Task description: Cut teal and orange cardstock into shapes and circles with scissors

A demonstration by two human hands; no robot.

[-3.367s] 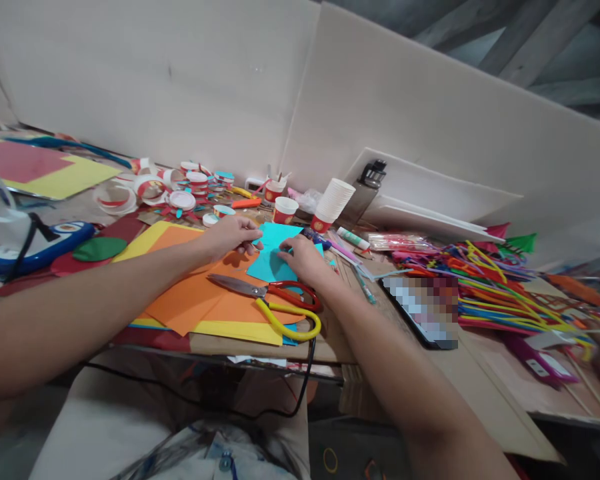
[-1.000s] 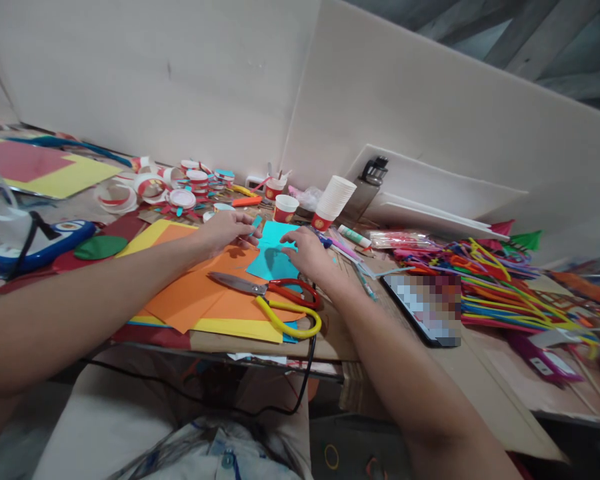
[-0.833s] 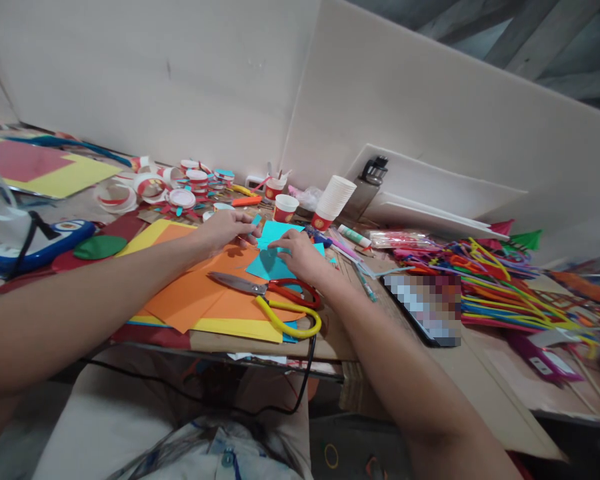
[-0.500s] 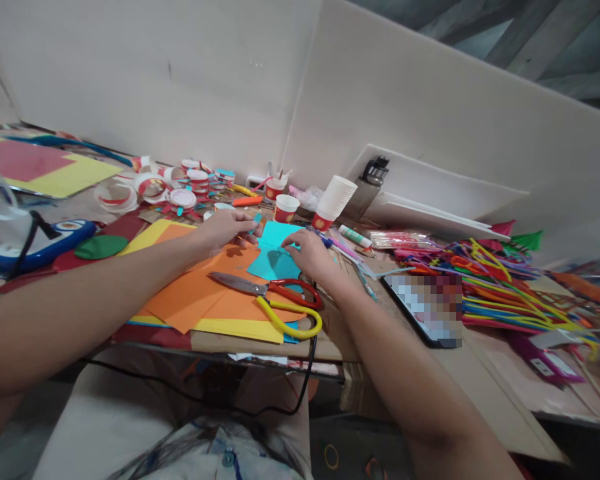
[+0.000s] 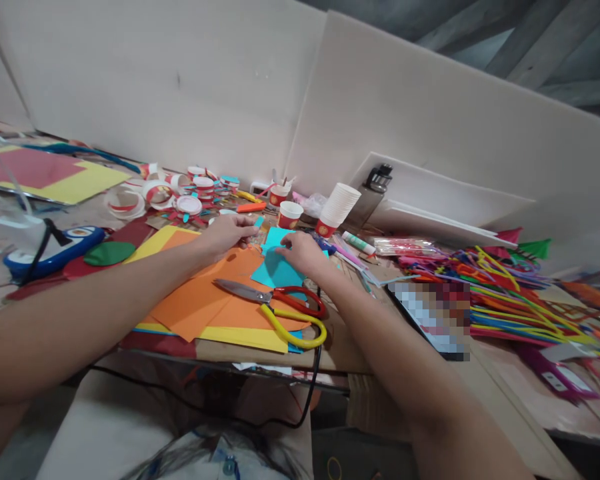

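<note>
My left hand pinches a small turquoise paper piece between its fingertips, above the orange sheets. To its right, my right hand is curled over the larger turquoise paper; its fingertips are drawn together, and what they hold, if anything, is too small to name. Scissors with one red and one yellow handle lie on the orange and yellow paper nearer to me, blades pointing left.
Cut paper cups, a cup stack, a single cup and a bottle stand behind. Right are a phone and coloured pipe cleaners. A blue-and-white device and green disc lie left.
The whole view has shifted a little, so things appear slightly lower and further right. My right hand has moved slightly left over the turquoise paper. My left hand still pinches the small piece.
</note>
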